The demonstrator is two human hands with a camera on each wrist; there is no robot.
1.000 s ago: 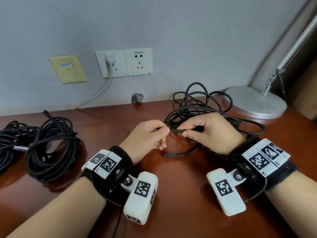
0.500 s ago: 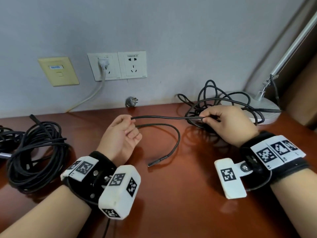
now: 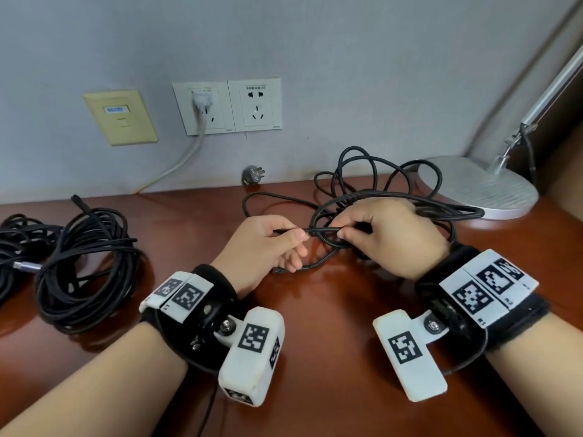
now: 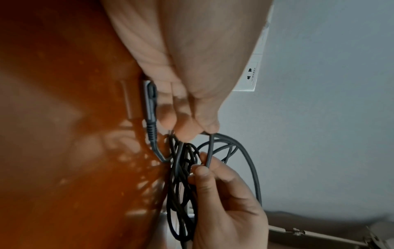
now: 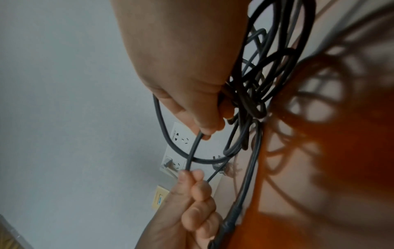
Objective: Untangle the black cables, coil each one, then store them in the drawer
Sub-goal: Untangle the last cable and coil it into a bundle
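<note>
A black cable (image 3: 372, 197) lies in loose loops at the back of the brown desk (image 3: 315, 326). My left hand (image 3: 268, 244) pinches a strand of it, and my right hand (image 3: 385, 238) pinches the same strand a few centimetres to the right while holding gathered loops. The short stretch between the hands runs level above the desk. The cable's plug end (image 4: 150, 107) lies on the desk under my left fingers. In the right wrist view the cable (image 5: 245, 101) bunches beside my right palm. Two coiled black cables (image 3: 85, 266) sit at the far left.
A silver lamp base (image 3: 479, 187) stands at the back right, touching the loops. Wall sockets (image 3: 227, 105) with a white plug, a yellow wall plate (image 3: 121, 116) and a loose grey plug (image 3: 254, 174) by the wall are behind the desk.
My hands were spread apart with a long stretch of cable between them; now they have come back together, and another loop is gathered at my right hand.
</note>
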